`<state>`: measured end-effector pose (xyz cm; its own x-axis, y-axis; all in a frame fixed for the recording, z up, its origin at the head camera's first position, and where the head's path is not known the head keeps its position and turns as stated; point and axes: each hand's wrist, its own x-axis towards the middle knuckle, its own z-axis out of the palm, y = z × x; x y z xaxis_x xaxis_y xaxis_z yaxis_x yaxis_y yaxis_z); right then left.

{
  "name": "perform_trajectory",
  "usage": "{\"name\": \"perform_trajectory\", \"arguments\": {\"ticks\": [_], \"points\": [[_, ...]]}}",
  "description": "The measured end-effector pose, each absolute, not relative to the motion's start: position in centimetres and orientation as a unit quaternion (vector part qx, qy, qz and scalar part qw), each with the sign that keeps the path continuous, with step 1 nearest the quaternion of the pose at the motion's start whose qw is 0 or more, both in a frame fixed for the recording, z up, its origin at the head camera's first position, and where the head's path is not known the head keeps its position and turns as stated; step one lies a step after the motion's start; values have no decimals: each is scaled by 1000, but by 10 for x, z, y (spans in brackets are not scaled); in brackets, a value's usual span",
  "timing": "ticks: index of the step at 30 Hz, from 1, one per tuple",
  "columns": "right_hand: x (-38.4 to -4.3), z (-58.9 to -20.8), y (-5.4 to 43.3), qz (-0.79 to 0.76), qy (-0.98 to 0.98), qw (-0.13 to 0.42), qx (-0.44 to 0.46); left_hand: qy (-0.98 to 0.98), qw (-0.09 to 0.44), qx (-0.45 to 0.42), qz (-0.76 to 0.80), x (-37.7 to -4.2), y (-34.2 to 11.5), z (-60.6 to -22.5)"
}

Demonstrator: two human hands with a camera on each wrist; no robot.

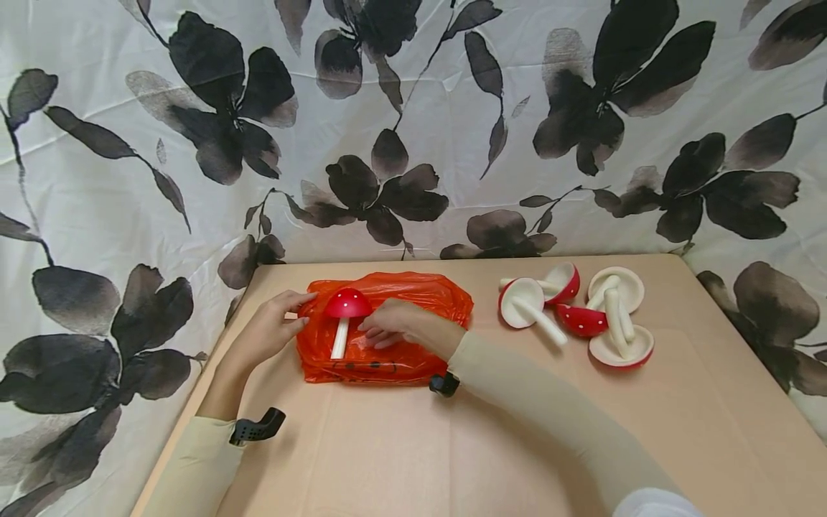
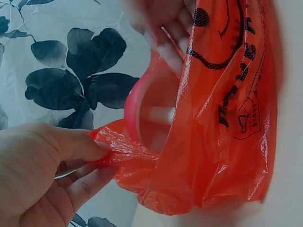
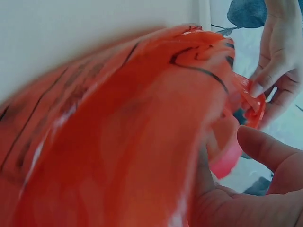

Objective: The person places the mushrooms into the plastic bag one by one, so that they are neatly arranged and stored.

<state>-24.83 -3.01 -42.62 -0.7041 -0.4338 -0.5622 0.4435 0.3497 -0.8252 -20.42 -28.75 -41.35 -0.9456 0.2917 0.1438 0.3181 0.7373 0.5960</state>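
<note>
A toy mushroom (image 1: 349,304) with a glossy red cap and white stem lies at an orange-red plastic bag (image 1: 429,294) with black print. In the left wrist view, bag film overlaps the end of the stem. My left hand (image 2: 52,161) pinches a gathered edge of the bag between thumb and fingers, left of the cap. On the cap's other side is my right hand (image 1: 403,323), its fingers extended over the bag. The right wrist view shows the right thumb (image 3: 267,149) spread from the other fingers, which bag film partly hides.
Several more toy mushrooms (image 1: 526,301), red-capped with white stems, lie in a heap at the back right of the tan table (image 1: 388,452). Behind the table hangs a white cloth (image 1: 446,129) printed with dark flowers. Each wrist wears a black band (image 1: 258,426).
</note>
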Motion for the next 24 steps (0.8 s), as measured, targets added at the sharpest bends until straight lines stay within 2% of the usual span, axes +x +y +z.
{"name": "perform_trajectory", "arguments": {"ticks": [11, 24], "points": [[-241, -389, 7, -532, 759, 360, -108, -929, 28, -163, -330, -202, -288, -412], [-244, -359, 59, -531, 762, 341, -144, -932, 35, -167, -318, -204, -288, -412]]}}
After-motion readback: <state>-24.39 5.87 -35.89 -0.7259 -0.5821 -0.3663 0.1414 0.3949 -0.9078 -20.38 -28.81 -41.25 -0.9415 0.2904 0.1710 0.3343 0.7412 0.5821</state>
